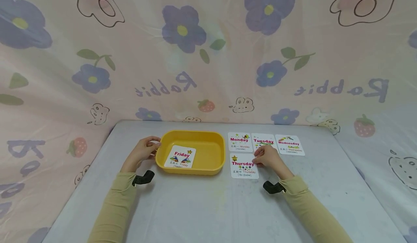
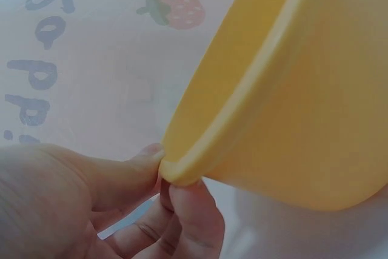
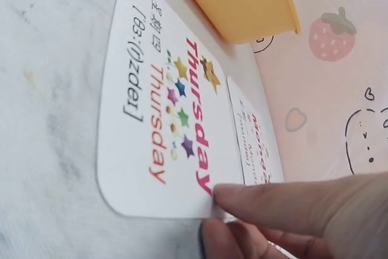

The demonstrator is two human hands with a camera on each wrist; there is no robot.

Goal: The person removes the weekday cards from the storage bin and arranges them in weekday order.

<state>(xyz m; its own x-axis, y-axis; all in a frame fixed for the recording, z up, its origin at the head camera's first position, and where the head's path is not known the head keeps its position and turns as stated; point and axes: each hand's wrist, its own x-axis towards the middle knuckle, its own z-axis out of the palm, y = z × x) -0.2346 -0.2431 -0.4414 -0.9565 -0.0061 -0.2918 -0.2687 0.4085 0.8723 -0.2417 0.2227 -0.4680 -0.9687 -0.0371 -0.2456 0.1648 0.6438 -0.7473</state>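
Observation:
At the left end of the yellow tray (image 1: 215,168), my left hand (image 1: 142,152) pinches the rim between thumb and fingers. The left wrist view shows this grip on the tray's lip (image 2: 182,171) up close. Inside the tray lies a Friday card (image 1: 181,157), leaning on the front wall. My right hand (image 1: 269,158) pinches the right edge of the Thursday card (image 1: 241,170), thumb (image 3: 233,198) on its printed face. This card lies just below the Monday card (image 1: 240,146). The Tuesday card (image 1: 263,137) is partly covered by my right hand.
To the right of the Tuesday card, a Wednesday card (image 1: 290,149) ends the upper row. All of this is on a white-covered table (image 1: 202,206), with a printed curtain (image 1: 221,72) hanging at its far edge.

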